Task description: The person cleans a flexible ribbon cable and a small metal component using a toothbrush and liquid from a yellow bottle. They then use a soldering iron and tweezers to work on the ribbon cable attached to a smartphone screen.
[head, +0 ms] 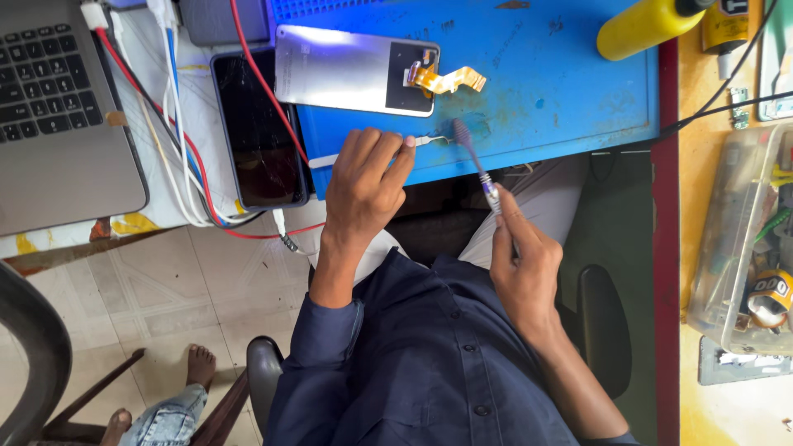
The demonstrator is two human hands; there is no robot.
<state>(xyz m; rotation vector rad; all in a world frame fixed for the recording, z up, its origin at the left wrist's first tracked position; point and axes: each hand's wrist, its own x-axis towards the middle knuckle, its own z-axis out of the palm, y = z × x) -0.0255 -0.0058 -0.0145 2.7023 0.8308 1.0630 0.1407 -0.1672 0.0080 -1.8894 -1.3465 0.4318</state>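
Blue matting [570,99] is covering the bench, and the view is looking straight down at a person in a dark shirt working at its near edge. Far left, a laptop [62,107] is sitting beside a tangle of red and white cables [178,140], with a dark phone [258,132] lying just right of them. A silver panel [347,70] with an orange flex strip [446,80] is resting on the mat above the hands.

The left hand [363,186] is pinching a small white part [423,141] between thumb and fingertips, holding it flat against the mat close to the front edge. The right hand [524,264] is gripping a brush [475,161] by its handle, fingers wrapped shut, and the bristle head is pressing down just beside the part.

The part is lying so near the edge that a hard stroke toward the body could likely flick it onto the lap or floor. A wide stroke upward could catch the flex strip. Open mat is stretching away to the right, up to a yellow bottle [648,25]; a clear box [743,239] of tools is standing well apart at far right.
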